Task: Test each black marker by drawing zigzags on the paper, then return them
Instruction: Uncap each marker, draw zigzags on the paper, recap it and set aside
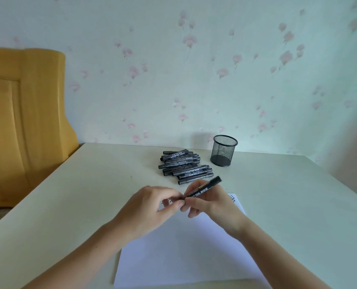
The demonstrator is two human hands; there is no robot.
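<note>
My right hand [206, 202] grips a black marker [208, 186] by its barrel, its far end pointing up and to the right. My left hand [154, 207] pinches the marker's near end, most likely its cap, with fingertips and thumb. Both hands hover over the far part of a white sheet of paper [186, 255]. A black zigzag [233, 198] shows near the sheet's far right corner, and part of another mark peeks out behind my left hand. A pile of black markers [184, 166] lies on the table beyond my hands.
A black mesh pen cup [224, 150] stands upright to the right of the pile, near the wall. The pale table [79, 195] ends at the wall behind. A yellow wooden piece of furniture [23, 122] stands off the table's left edge.
</note>
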